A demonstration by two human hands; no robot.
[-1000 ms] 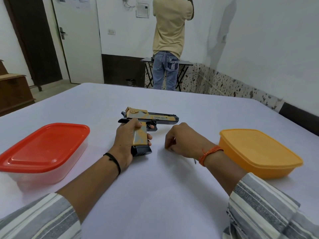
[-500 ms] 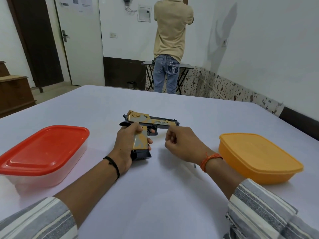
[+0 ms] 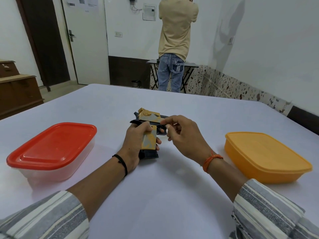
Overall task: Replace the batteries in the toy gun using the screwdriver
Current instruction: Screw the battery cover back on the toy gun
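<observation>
A: Where is the toy gun [image 3: 149,125] sitting?

B: Mid-table, on the white table [image 3: 172,187], between your two boxes. Gold and grey body, black frame and black base plate under the grip. Your left hand [image 3: 136,140] is wrapped round the grip: thumb on the near face, fingertips showing past its right edge. Barrel points right, away from the red-lidded container [image 3: 51,145].

A: And your right hand?

B: Your right hand [image 3: 183,135] sits just right of the trigger guard, covering the front of the barrel. Fingers loosely bent, fingertips up against the frame near the trigger. Whether it grips the barrel or merely touches it, you cannot tell from this angle. Something small and pale shows at the fingertips; too small to name.

A: Wrists?

B: Black cord on your left wrist, orange thread on your right. Striped grey-and-white sleeves on both forearms.

A: Surroundings?

B: Red-lidded container with clear walls to your left, well apart from the gun. Orange container [image 3: 265,156], lid on, to your right, also well apart. Beyond the table, a person [image 3: 177,40] in a beige shirt and jeans stands with their back to you at a small folding table against the wall.
</observation>
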